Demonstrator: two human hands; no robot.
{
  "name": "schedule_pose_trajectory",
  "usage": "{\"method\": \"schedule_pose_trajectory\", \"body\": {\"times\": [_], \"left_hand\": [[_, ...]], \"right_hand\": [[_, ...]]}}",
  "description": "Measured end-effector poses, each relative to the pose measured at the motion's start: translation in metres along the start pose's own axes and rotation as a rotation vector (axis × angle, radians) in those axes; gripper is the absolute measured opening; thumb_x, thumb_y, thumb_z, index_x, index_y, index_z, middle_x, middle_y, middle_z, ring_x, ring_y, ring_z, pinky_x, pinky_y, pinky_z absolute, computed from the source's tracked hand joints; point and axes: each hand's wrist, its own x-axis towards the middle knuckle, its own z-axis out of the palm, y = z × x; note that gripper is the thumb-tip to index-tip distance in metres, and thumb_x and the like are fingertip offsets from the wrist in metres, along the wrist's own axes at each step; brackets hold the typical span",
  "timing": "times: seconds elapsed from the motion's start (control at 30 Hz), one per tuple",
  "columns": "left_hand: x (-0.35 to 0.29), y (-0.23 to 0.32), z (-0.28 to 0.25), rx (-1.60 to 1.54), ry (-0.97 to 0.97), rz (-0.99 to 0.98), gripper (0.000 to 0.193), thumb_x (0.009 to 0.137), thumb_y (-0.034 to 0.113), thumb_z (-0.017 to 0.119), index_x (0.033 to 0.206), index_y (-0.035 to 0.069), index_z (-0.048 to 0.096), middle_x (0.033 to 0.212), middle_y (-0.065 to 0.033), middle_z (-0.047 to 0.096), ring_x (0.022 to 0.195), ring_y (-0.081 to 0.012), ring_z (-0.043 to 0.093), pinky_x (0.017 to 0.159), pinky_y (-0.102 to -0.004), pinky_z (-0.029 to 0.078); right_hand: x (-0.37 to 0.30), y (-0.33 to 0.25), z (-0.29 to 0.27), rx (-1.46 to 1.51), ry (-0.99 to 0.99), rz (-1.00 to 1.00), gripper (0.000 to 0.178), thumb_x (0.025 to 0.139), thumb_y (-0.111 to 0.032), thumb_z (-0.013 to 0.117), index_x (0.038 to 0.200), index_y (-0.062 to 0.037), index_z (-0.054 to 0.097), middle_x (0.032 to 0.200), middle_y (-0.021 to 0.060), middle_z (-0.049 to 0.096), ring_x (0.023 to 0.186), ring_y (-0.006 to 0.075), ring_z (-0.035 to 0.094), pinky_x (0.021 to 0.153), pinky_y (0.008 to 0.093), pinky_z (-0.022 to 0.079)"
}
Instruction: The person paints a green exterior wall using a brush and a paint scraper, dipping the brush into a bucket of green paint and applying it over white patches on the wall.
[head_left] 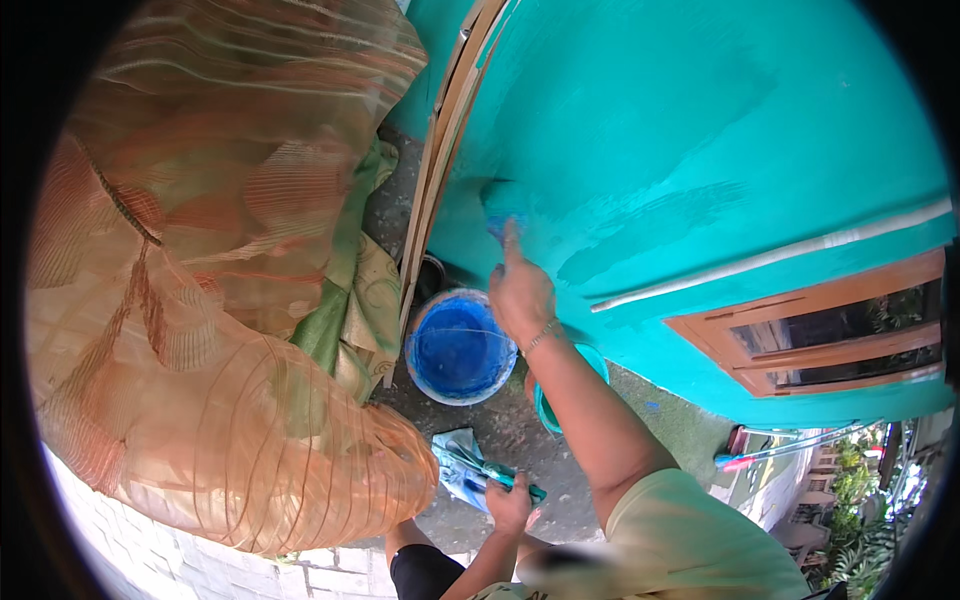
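Note:
My right hand (522,300) is closed round a paintbrush (503,205), its index finger stretched along the brush. The bristles are against the teal wall (690,120), where darker, wet-looking streaks show. Lower down, near my body, my left hand (512,503) grips a slim teal tool (500,474) whose kind I cannot make out. Beside that tool is a crumpled light-blue cloth or packet (459,462). A round bucket (462,350) with blue-stained insides stands on the floor below the brush. Partly hidden behind my right forearm is a teal bucket (590,366).
A sheer orange patterned curtain (230,400) billows along the left, with a green cloth (335,330) behind it. A wooden door frame (440,150) borders the wall. To the right are a white pipe (780,252), a wood-framed window (820,330) and plants (860,520).

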Motion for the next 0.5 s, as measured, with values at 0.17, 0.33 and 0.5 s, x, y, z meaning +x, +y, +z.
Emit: {"method": "schedule_pose_trajectory", "body": {"times": [0.17,0.33,0.5], "left_hand": [[0.007,-0.032,0.003,-0.044,-0.029,0.012,0.024,0.076,0.022,0.064,0.079,-0.002,0.058,0.076,-0.0153,0.063,0.07,-0.0282,0.062,0.07,-0.0384,0.048],[-0.002,-0.032,0.012,-0.095,-0.115,-0.06,0.023,0.077,0.02,0.063,0.083,-0.002,0.057,0.077,-0.0125,0.063,0.072,-0.0238,0.061,0.07,-0.0363,0.047],[-0.011,-0.023,0.014,-0.071,-0.075,0.009,0.023,0.078,0.019,0.064,0.087,-0.001,0.057,0.079,-0.012,0.063,0.073,-0.0232,0.061,0.071,-0.0353,0.048]], "right_hand": [[0.0,0.039,-0.052,0.25,0.709,-0.245,0.069,0.086,-0.005,0.054,0.147,-0.0028,0.024,0.091,0.0255,0.065,0.074,0.0371,0.066,0.063,0.0403,0.053],[0.02,0.088,-0.029,-0.026,0.562,0.053,0.071,0.084,-0.004,0.055,0.147,-0.0025,0.023,0.078,0.0206,0.065,0.065,0.0359,0.064,0.057,0.0429,0.052],[-0.044,0.119,0.053,-0.107,0.221,0.045,0.072,0.082,-0.003,0.056,0.147,-0.0031,0.025,0.092,0.0254,0.066,0.074,0.0376,0.066,0.064,0.0429,0.054]]}}
